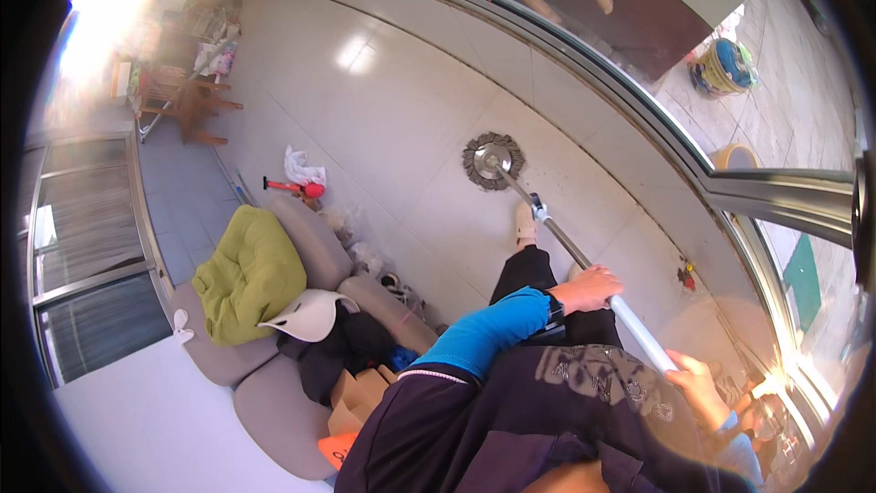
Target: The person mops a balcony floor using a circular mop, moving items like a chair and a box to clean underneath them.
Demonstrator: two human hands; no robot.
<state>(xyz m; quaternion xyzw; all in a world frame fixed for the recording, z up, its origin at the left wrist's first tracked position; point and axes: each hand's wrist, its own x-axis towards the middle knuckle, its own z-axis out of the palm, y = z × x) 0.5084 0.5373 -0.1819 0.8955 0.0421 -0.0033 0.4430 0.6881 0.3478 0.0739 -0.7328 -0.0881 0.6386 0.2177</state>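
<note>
A mop with a long metal handle (568, 244) slants away from my body. Its round grey head (493, 161) lies flat on the pale tiled floor (417, 109), ahead of my shoe (525, 222). My left hand (590, 289), below a blue sleeve, is closed around the handle near where the metal meets the white grip (643, 334). Lower on that grip, close to my torso, my right hand (699, 387) holds the upper end. The pole runs unbroken between both hands. A blue clip joint (538, 207) sits partway down it.
On the left, a grey cushioned seat (280, 411) bears a green cushion (253, 274), a white visor (311, 315) and dark clothing. A red-handled item (291, 186) and white cloth (303, 168) lie beyond. Glass sliding panels in a metal frame (657, 123) line the right. A wooden stool (195, 109) lies far left.
</note>
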